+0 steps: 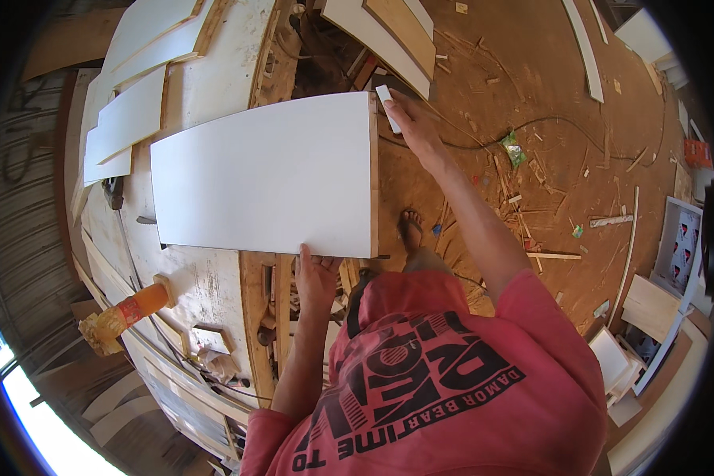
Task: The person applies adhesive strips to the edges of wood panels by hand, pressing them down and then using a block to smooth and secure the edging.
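Panel (266,178), one; white block (385,100), one; orange container (141,305), one. Panel smooth, white, brown-edged at right end, set over bench (206,285), that end overhanging. Near edge clasped by left hand (317,279), thumb on top, fingers partly hidden; block gripped in right hand (412,127), fingers curled, beside panel's end.

A panel (266,174) juts past the bench (206,293) at right, boards (128,123) to its left, scraps (554,255) on the floor (543,79) rightward.
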`<state>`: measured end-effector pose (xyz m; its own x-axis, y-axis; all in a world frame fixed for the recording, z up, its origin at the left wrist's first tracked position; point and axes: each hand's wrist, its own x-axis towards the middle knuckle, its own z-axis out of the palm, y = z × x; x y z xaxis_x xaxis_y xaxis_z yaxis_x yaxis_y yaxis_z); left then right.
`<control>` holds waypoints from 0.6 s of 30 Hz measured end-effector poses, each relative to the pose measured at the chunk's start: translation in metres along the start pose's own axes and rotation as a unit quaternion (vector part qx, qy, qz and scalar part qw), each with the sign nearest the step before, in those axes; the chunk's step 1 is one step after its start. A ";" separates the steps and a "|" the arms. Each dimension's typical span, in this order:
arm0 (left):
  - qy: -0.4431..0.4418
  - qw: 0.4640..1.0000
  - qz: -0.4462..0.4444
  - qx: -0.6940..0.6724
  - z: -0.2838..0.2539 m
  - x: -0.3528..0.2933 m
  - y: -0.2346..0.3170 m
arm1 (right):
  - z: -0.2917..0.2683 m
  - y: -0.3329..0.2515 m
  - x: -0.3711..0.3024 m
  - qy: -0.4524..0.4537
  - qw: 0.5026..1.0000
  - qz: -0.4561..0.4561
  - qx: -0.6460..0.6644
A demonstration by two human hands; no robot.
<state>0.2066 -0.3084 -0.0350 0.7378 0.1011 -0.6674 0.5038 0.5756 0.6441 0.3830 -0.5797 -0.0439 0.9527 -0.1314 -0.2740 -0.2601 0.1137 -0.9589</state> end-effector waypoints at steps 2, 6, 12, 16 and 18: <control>-0.011 1.000 0.020 0.006 -0.002 0.001 -0.002 | 0.002 -0.003 0.000 0.000 1.000 0.013 0.016; -0.013 1.000 0.022 0.017 -0.002 -0.001 -0.001 | 0.006 0.007 -0.006 0.007 0.998 0.026 0.056; 0.008 0.998 0.016 0.052 0.002 -0.018 0.005 | 0.006 0.011 -0.028 0.014 1.000 -0.006 0.020; 0.010 0.998 -0.006 0.056 -0.005 -0.024 0.006 | 0.012 0.010 -0.042 0.018 0.999 0.001 0.040; 0.013 0.998 -0.016 0.058 0.001 -0.027 0.010 | 0.020 0.017 -0.049 0.049 0.997 -0.043 0.030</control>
<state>0.1923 -0.3061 -0.0104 0.7092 0.1051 -0.6972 0.5776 0.4805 0.6599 0.3346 -0.5512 -0.0452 0.9504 -0.2390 -0.1989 -0.1647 0.1556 -0.9740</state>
